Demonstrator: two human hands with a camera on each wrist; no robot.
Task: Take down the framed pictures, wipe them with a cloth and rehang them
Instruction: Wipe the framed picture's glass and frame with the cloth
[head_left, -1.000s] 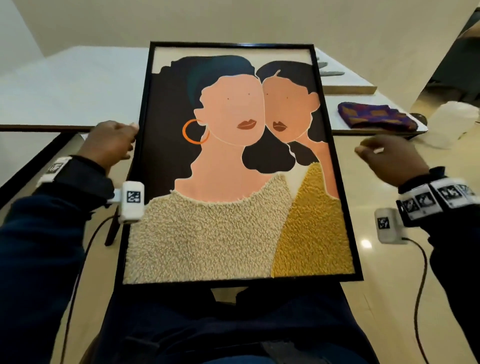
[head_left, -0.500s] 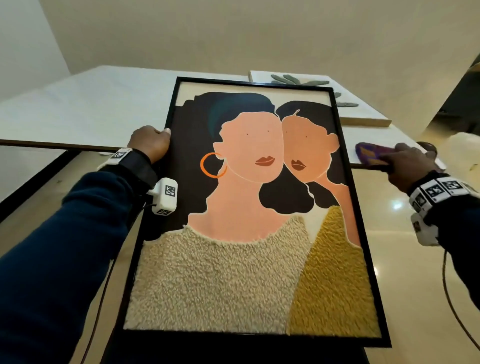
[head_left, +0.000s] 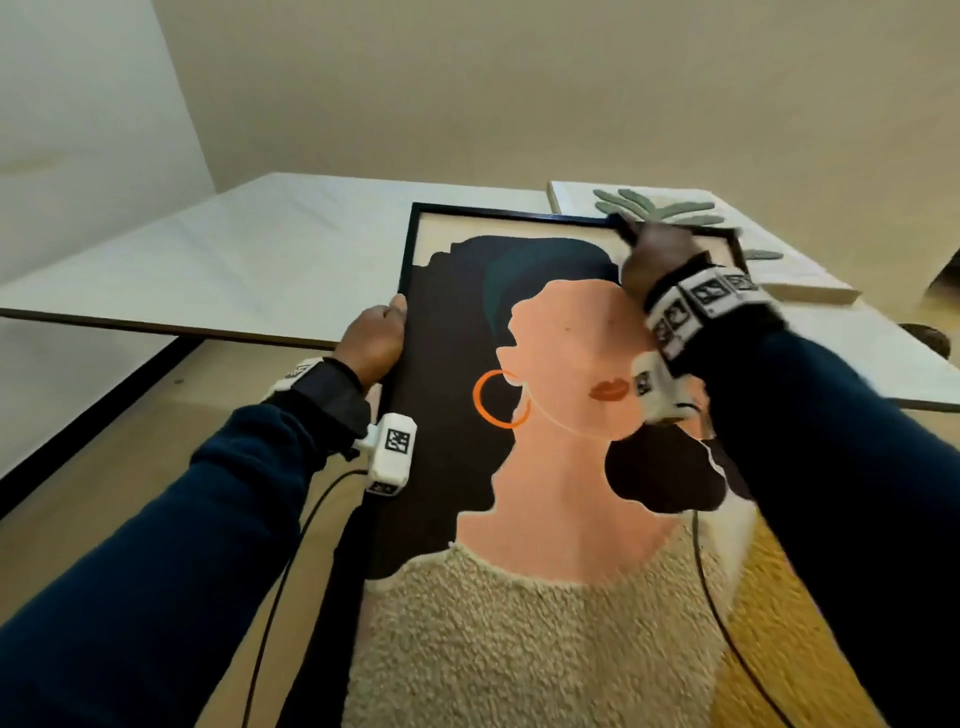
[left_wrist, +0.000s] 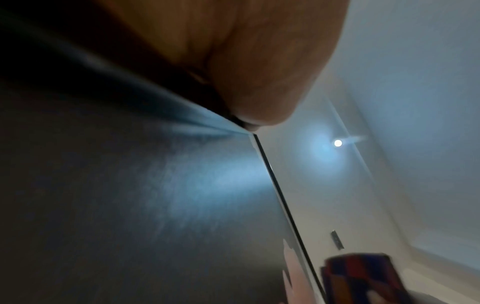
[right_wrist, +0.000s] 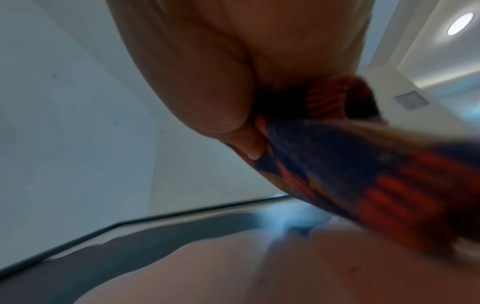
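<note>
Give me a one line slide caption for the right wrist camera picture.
Right hand grips a blue and red patterned cloth just above the glass of the black-framed picture.

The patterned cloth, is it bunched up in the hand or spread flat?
Bunched: the right hand grips the cloth in thick folds.

No words, brands or numbers can be read; the wrist bands (head_left: 696, 301) and white camera block (head_left: 393, 451) carry only black-and-white square marker codes.
</note>
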